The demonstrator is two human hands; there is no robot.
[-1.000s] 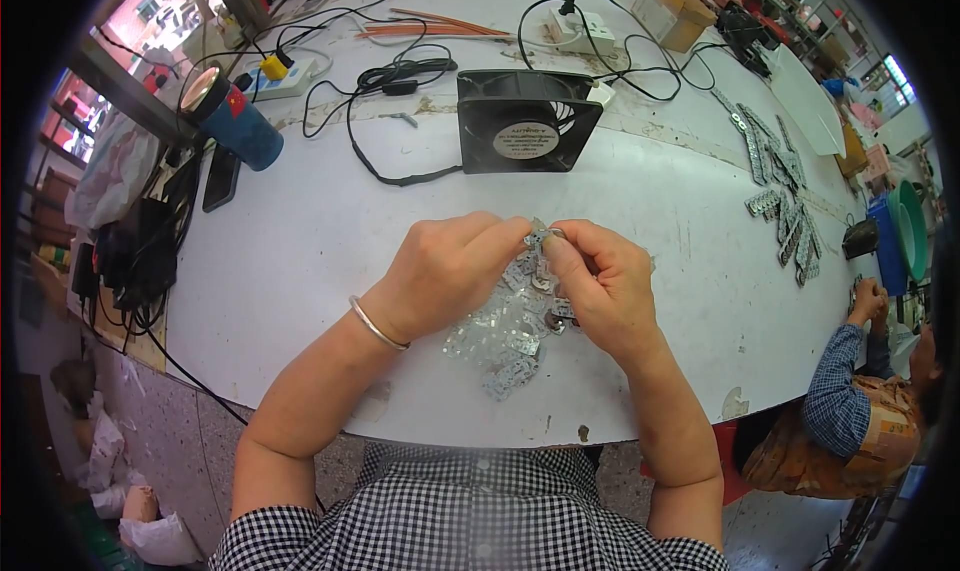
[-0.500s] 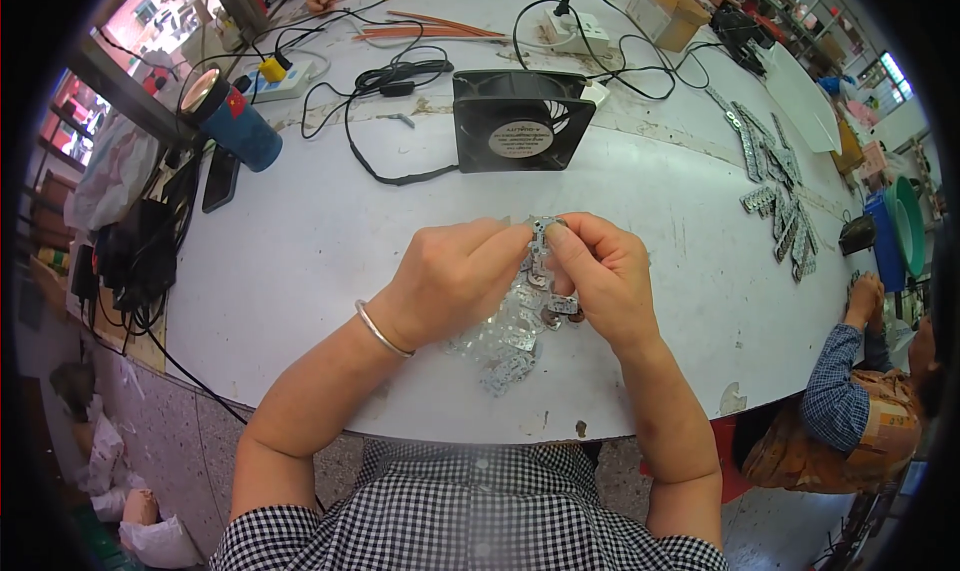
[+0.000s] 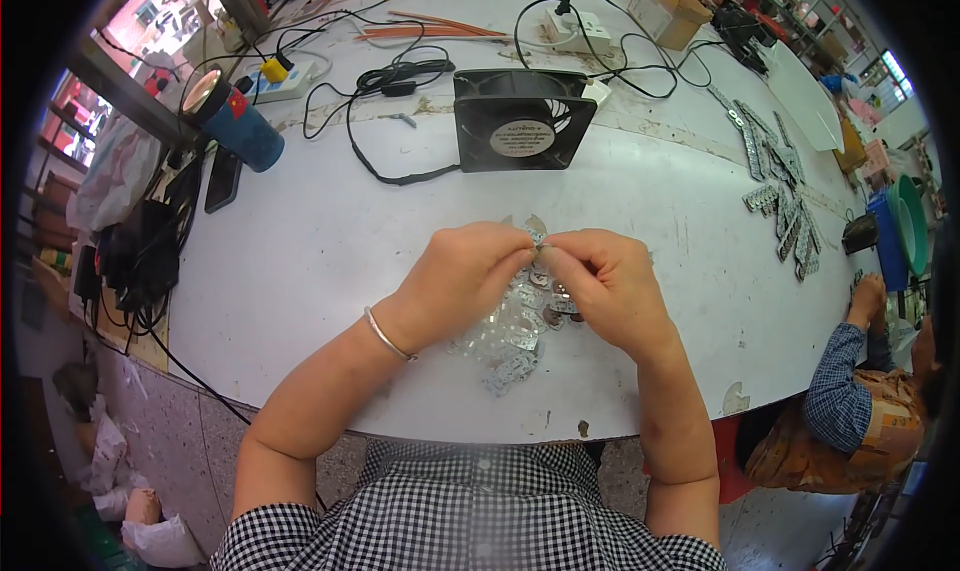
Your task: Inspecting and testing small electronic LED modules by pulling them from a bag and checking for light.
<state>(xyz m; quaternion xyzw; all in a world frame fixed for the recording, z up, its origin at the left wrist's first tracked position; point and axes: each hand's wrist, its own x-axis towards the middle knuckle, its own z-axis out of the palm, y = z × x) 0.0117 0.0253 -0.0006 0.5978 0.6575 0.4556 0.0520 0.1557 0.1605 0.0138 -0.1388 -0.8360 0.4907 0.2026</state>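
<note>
Crinkled clear plastic packets (image 3: 505,336) under hands (image 3: 540,271)

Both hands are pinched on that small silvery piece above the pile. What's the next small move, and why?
Probably pull the small silvery piece free and lower it to the white table beside the pile of clear and silvery strips. The left hand and right hand meet fingertip to fingertip on it, just above that pile, so it looks gripped from both sides. What the piece is cannot be made out.

fan (image 3: 522,119) behind hands (image 3: 540,281), cup (image 3: 232,121) left
</note>
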